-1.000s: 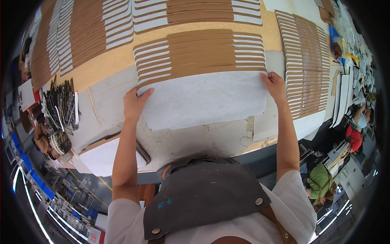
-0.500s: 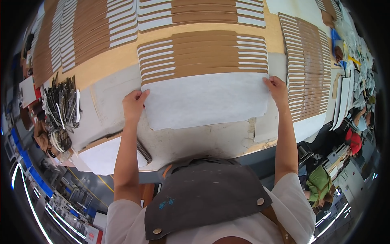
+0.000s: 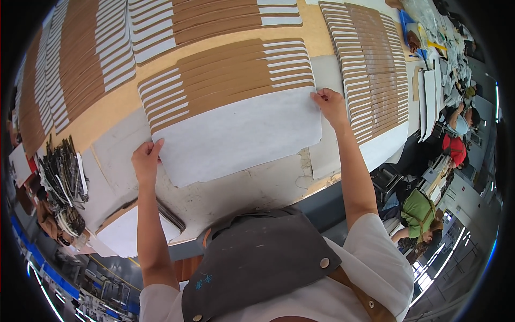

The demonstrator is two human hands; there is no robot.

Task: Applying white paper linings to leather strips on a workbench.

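Note:
A white panel (image 3: pixel 241 134) with notched near corners lies face up at the front of an overlapping row of brown pieces with white end strips (image 3: pixel 222 75). My left hand (image 3: pixel 145 162) pinches the panel's left edge near its far corner, thumb and fingers together. At the opposite edge, my right hand (image 3: pixel 331 107) grips the far right corner between thumb and fingers. The panel's far edge runs along the closest brown strip. Whether the panel rests fully on the table or is slightly lifted, I cannot tell.
More overlapping rows of brown and white pieces (image 3: pixel 214 24) lie beyond and at the right (image 3: pixel 373 70). Dark strips (image 3: pixel 63 169) are heaped at the left. White sheets (image 3: pixel 137 231) sit by the table's near edge. People work at the far right, one in green (image 3: pixel 418 209).
The whole view has turned, so the table and its rows appear tilted and shifted left. Both hands keep their hold at the white panel's far corners.

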